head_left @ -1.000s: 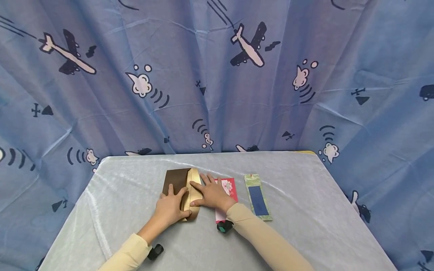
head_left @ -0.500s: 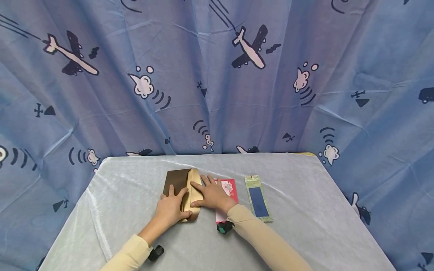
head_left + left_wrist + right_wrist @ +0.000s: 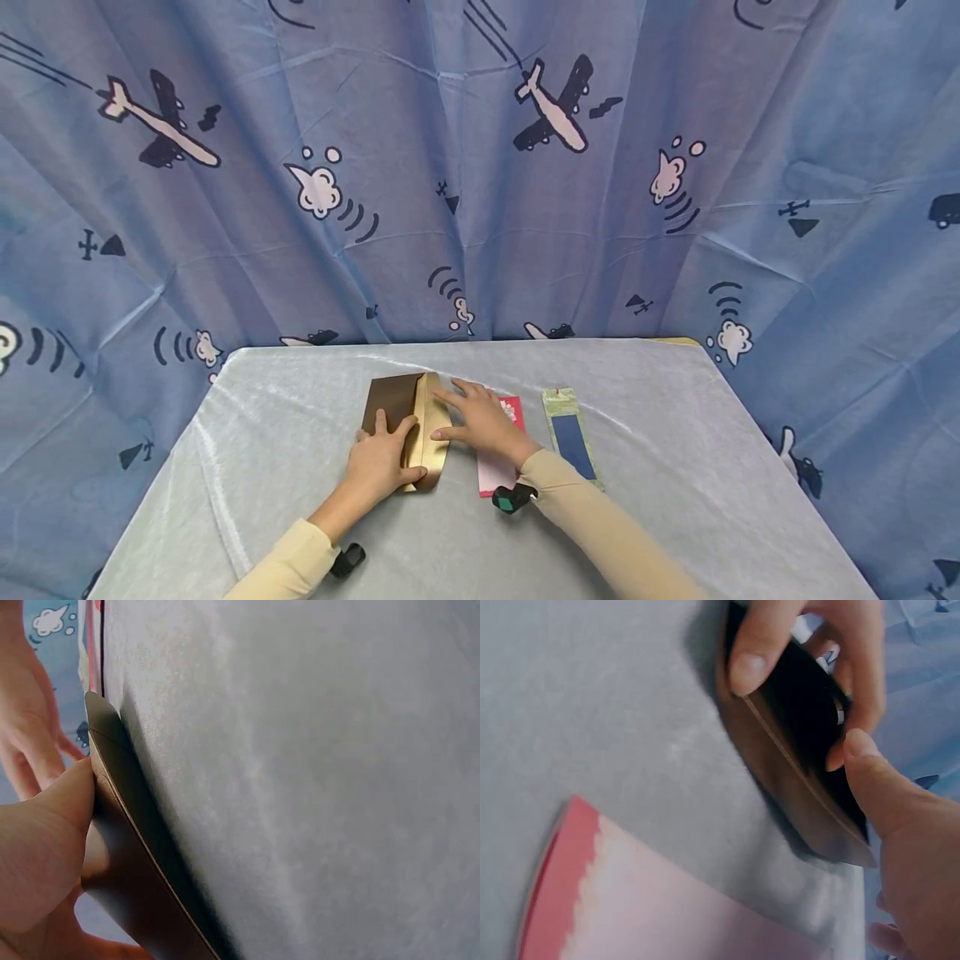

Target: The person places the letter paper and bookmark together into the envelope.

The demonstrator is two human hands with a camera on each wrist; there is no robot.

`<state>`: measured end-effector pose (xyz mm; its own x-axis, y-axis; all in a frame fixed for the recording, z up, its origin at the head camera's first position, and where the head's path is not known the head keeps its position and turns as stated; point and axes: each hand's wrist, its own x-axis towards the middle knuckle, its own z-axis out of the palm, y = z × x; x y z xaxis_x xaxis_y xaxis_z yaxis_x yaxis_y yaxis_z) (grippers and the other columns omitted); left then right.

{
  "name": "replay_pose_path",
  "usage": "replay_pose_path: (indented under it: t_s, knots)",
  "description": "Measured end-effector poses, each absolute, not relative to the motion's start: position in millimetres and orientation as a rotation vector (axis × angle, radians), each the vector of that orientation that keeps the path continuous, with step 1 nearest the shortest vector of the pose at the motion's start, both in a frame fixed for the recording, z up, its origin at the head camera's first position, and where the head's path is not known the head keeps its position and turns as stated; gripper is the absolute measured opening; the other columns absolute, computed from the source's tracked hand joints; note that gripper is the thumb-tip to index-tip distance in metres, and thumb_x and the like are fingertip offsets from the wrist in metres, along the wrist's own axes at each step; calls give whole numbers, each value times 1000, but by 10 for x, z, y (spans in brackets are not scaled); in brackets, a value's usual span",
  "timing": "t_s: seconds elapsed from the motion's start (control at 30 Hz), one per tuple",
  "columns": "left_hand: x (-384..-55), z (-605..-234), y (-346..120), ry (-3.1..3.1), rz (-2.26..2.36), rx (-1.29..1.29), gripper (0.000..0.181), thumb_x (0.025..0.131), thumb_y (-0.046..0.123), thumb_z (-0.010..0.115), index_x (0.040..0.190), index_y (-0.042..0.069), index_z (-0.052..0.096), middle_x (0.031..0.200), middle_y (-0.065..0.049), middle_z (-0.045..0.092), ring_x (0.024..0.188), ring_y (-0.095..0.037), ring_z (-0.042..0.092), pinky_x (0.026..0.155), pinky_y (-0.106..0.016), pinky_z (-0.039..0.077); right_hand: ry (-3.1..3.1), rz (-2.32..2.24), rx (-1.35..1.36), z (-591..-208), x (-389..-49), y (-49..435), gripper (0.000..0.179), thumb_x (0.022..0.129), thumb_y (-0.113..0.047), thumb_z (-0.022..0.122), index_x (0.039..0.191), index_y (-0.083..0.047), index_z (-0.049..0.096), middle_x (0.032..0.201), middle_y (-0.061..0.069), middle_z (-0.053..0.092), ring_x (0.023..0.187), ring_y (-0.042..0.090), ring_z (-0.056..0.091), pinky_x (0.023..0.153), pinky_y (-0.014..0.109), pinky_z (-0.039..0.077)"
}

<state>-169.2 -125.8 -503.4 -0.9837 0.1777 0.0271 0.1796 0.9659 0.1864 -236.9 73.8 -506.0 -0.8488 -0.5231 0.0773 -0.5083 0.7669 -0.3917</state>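
A brown, envelope-like paper piece (image 3: 390, 396) with a shiny gold flap (image 3: 429, 408) lies left of the table's middle. My left hand (image 3: 375, 460) rests on it, fingers spread over the fold and thumb at the near edge. In the left wrist view, the thumb (image 3: 64, 806) lies against the brown edge (image 3: 131, 859). My right hand (image 3: 483, 423) hovers by the gold flap's right side with fingers extended and thumb at its edge. From the right wrist, a dark opening shows between the brown panels (image 3: 780, 769), the left thumb (image 3: 754, 664) on one rim.
A red and pink flowered card (image 3: 495, 475) lies partly under my right hand and forearm. Farther right is a green strip with a dark blue panel (image 3: 572, 442). Pale velvety cloth (image 3: 660, 433) covers the table, and a blue patterned curtain (image 3: 480, 208) hangs behind.
My right hand has drawn back a little to the right off the gold flap, baring more of it. My left hand stays in place on the brown piece.
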Motion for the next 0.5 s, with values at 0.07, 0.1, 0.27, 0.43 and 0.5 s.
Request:
replay_pose_path:
  t_s: [0.07, 0.1, 0.27, 0.43, 0.5]
  knots:
    - [-1691, -5039, -1259, -3109, -295, -274, 84, 72, 55, 82, 142, 21, 51, 144, -39, 43, 107, -66, 56, 65, -57, 56, 2901, -698, -816, -5015, -2354, 780, 78, 83, -57, 70, 151, -28, 43, 157, 18, 38, 144, 42, 37, 113, 65, 28]
    - [-1693, -5040, -1258, -3112, -294, -269, 84, 72, 55, 82, 142, 22, 51, 144, -39, 43, 107, -66, 56, 66, -57, 56, 2897, -728, -795, -4995, -2344, 803, 78, 83, -57, 71, 151, -29, 42, 157, 17, 39, 144, 42, 37, 112, 65, 30]
    - [-1713, -5063, -1254, -3099, -290, -267, 84, 71, 55, 83, 142, 21, 51, 144, -39, 43, 106, -66, 56, 66, -57, 56, 2892, -889, -719, -4943, -2287, 948, 77, 82, -49, 76, 150, -30, 44, 154, 18, 42, 138, 44, 44, 107, 64, 37]
    - [-1717, -5088, -1250, -3096, -300, -268, 84, 70, 55, 83, 140, 22, 51, 144, -40, 43, 105, -67, 56, 64, -57, 56, 2892, -1012, -637, -4958, -2241, 1148, 75, 81, -43, 79, 148, -29, 47, 148, 17, 48, 135, 40, 47, 107, 60, 40]
    - [-1720, -5096, -1250, -3095, -298, -271, 85, 70, 56, 83, 140, 22, 51, 144, -40, 43, 105, -67, 56, 63, -57, 56, 2889, -1059, -601, -4972, -2230, 1242, 74, 81, -40, 79, 147, -27, 49, 144, 16, 51, 133, 39, 49, 107, 58, 42]
